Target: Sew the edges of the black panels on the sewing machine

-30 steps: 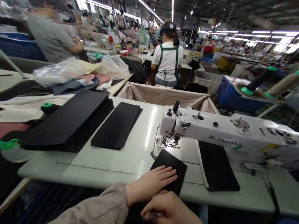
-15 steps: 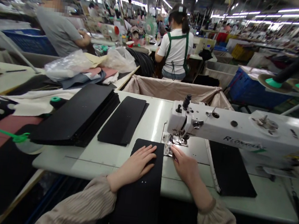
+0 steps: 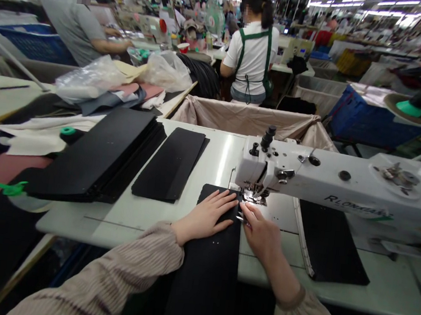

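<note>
My left hand lies flat, fingers stretched out, on a long black panel with two small holes in it. The panel's far right corner reaches the presser foot of a white sewing machine, and its near end hangs over the table edge. Close to the panel's right edge, just in front of the presser foot, my right hand is closed around thread snips. Only their pointed metal blades show, aimed left over the panel; the rest is hidden in the hand.
Left on the table lie a tall stack of black panels and a smaller pile. Another black panel rests under the machine arm. Behind the table stands a cloth-lined bin. Two co-workers work beyond.
The black panel has moved forward, its edge now meeting the presser foot. My left hand has gone with it. Snip blades now show at my right hand, whose fingers have drawn together.
</note>
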Demonstrator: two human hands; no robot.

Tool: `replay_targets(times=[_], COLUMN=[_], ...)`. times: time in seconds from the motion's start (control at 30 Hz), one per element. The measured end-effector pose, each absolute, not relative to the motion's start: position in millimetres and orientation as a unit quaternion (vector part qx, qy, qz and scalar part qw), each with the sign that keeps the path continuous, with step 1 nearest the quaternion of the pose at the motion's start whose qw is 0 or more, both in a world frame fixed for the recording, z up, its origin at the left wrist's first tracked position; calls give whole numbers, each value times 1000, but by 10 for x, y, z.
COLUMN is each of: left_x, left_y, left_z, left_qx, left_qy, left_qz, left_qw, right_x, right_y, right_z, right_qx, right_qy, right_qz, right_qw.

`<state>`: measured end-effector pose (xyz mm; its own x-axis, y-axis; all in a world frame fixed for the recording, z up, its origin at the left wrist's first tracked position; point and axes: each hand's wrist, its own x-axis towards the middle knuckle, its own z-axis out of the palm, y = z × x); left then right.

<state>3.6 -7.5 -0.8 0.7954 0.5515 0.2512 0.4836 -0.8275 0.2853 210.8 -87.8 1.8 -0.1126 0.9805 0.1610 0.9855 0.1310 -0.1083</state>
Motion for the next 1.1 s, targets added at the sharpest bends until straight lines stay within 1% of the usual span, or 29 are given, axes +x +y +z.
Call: replay_targets(times=[0.87, 1.1], left_x=[48, 60], left_y=[-59, -23], left_z=[12, 2], left_qx=[941, 943], left_qy=[270, 264], left_qz=[167, 169], left_qw=[113, 114], right_x=[2105, 2109], right_y=[-865, -872], right_z=[15, 1], right_qx=[-663, -662], right_qy=[-744, -744], right_qz=[-13, -15], right_qw=[83, 94])
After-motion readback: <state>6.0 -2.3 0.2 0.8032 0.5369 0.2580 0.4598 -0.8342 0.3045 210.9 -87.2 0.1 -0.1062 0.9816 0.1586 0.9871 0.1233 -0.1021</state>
